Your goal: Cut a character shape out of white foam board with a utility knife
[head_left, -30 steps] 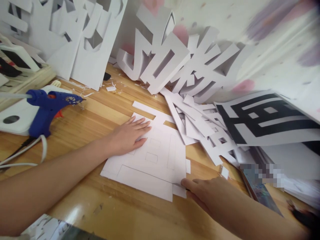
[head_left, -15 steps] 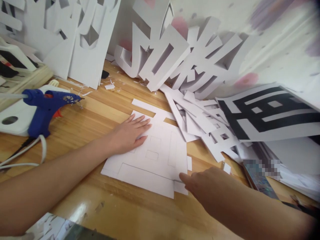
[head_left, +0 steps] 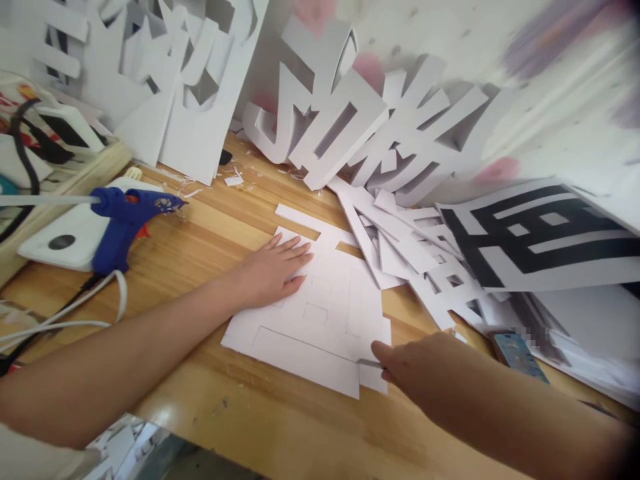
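Observation:
A white foam-board sheet (head_left: 334, 293) lies on the wooden table, its top partly cut into a T-like shape and pencil outlines drawn across it. My left hand (head_left: 275, 272) rests flat on its upper left, fingers spread. At the lower right edge, my right hand (head_left: 425, 370) is closed around a craft knife (head_left: 369, 363). Only the thin blade shows, lying along the long pencil line near the board's bottom; the handle is hidden in my grip. A loose-looking strip (head_left: 374, 380) sticks out under the blade.
A blue glue gun (head_left: 120, 217) with a white cord stands at left. White cut-out characters (head_left: 320, 113) lean at the back. Scrap pieces (head_left: 410, 240) are piled right of the board, beside a black-printed sheet (head_left: 540, 233) and a phone (head_left: 520, 357).
The camera view has turned slightly left, so everything appears shifted right. My left hand keeps its place on the board. The knife blade shows more clearly beside my right hand.

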Demonstrator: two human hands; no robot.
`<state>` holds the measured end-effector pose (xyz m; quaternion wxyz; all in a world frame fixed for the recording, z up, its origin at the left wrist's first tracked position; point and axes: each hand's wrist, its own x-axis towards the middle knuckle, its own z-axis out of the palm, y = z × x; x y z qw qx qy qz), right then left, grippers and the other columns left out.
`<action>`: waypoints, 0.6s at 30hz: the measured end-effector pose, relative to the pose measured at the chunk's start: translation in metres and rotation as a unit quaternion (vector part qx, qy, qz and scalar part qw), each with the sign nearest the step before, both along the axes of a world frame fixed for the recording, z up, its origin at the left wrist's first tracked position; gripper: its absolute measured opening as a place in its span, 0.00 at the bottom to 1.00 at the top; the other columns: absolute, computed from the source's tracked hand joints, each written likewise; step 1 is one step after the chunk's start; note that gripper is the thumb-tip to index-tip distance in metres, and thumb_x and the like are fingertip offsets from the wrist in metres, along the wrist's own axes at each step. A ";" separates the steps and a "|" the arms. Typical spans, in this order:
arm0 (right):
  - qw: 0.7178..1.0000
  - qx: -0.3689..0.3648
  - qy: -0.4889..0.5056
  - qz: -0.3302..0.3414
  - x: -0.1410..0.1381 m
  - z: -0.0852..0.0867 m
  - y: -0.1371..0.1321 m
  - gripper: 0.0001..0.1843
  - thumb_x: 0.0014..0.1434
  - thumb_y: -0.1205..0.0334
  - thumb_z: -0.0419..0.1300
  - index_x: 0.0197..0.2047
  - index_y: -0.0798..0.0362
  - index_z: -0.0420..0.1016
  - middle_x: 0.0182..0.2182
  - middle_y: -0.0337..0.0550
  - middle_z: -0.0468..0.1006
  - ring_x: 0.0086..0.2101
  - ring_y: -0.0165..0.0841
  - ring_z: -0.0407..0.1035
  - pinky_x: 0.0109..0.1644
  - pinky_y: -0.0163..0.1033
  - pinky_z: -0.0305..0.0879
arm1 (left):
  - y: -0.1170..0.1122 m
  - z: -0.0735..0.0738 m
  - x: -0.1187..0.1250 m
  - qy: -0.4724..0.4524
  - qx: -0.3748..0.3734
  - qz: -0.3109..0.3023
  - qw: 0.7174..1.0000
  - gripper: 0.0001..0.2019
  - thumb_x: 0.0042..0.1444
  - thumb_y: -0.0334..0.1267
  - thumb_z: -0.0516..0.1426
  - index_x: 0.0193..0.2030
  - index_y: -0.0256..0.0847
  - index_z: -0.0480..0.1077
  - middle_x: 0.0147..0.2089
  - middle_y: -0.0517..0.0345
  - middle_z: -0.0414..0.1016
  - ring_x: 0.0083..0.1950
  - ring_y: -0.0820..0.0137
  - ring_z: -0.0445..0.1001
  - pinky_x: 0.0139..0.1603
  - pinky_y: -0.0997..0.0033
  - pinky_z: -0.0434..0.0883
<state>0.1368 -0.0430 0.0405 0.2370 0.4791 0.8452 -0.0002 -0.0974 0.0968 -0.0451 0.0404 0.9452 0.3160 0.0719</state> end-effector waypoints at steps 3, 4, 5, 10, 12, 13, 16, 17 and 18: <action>1.000 0.010 -0.004 0.013 -0.007 0.007 0.009 0.03 0.59 0.63 0.50 0.33 0.50 0.62 0.16 0.35 0.67 0.12 0.27 0.58 0.19 0.38 0.35 | -0.001 0.002 0.000 0.004 -0.006 0.003 1.000 0.24 0.62 0.43 0.44 0.63 0.35 0.55 0.66 0.54 0.50 0.68 0.64 0.44 0.66 0.57 0.39; 1.000 0.022 0.001 0.018 -0.014 0.006 0.012 0.04 0.61 0.62 0.48 0.34 0.50 0.61 0.16 0.35 0.67 0.12 0.28 0.59 0.19 0.38 0.34 | -0.001 0.003 0.000 0.008 -0.011 0.006 1.000 0.24 0.62 0.42 0.44 0.63 0.35 0.54 0.66 0.54 0.50 0.68 0.64 0.44 0.66 0.57 0.39; 0.999 0.028 0.009 0.026 -0.024 0.005 0.015 0.05 0.62 0.61 0.47 0.34 0.50 0.60 0.17 0.35 0.68 0.13 0.30 0.60 0.19 0.38 0.33 | -0.001 0.004 0.000 0.011 -0.017 0.010 1.000 0.24 0.62 0.42 0.44 0.63 0.35 0.54 0.66 0.54 0.50 0.68 0.64 0.44 0.66 0.57 0.39; 0.996 0.024 0.049 0.066 -0.085 -0.005 0.025 0.04 0.62 0.65 0.46 0.34 0.51 0.59 0.21 0.37 0.70 0.17 0.33 0.66 0.18 0.40 0.36 | -0.002 0.007 0.000 0.004 -0.038 0.009 0.999 0.24 0.62 0.43 0.45 0.63 0.36 0.54 0.67 0.54 0.50 0.68 0.64 0.44 0.66 0.58 0.40; 0.997 -0.008 0.048 0.063 -0.101 -0.008 0.027 0.03 0.62 0.66 0.47 0.35 0.52 0.59 0.22 0.37 0.71 0.18 0.33 0.66 0.18 0.39 0.39 | -0.002 0.007 0.000 -0.001 -0.047 0.010 0.999 0.24 0.62 0.43 0.45 0.63 0.36 0.54 0.67 0.54 0.50 0.68 0.65 0.44 0.66 0.58 0.40; 0.997 -0.005 0.050 0.060 -0.106 -0.009 0.027 0.03 0.62 0.66 0.47 0.35 0.52 0.58 0.22 0.36 0.70 0.18 0.33 0.66 0.18 0.39 0.40 | -0.002 0.008 -0.001 -0.004 -0.052 0.011 0.999 0.24 0.62 0.43 0.45 0.63 0.36 0.54 0.67 0.54 0.50 0.68 0.65 0.44 0.66 0.58 0.40; 0.997 0.001 0.056 0.056 -0.108 -0.013 0.028 0.02 0.61 0.66 0.47 0.35 0.51 0.58 0.21 0.36 0.70 0.17 0.33 0.65 0.18 0.39 0.40 | -0.002 0.008 -0.001 -0.014 -0.058 0.010 0.998 0.24 0.62 0.43 0.45 0.63 0.36 0.54 0.67 0.54 0.50 0.68 0.65 0.44 0.66 0.57 0.40; 0.997 0.000 0.058 0.058 -0.107 -0.015 0.028 0.02 0.60 0.67 0.48 0.35 0.51 0.58 0.21 0.36 0.70 0.16 0.33 0.65 0.18 0.39 0.39 | -0.002 0.008 -0.001 -0.016 -0.060 0.009 0.998 0.24 0.62 0.43 0.45 0.63 0.35 0.54 0.67 0.54 0.50 0.68 0.65 0.44 0.66 0.57 0.40; 0.996 0.000 0.061 0.063 -0.106 -0.016 0.029 0.03 0.59 0.68 0.48 0.35 0.51 0.58 0.21 0.35 0.70 0.16 0.33 0.64 0.17 0.39 0.39 | -0.002 0.007 -0.001 -0.017 -0.061 0.009 0.998 0.24 0.62 0.43 0.45 0.62 0.35 0.55 0.67 0.54 0.50 0.68 0.64 0.44 0.66 0.57 0.40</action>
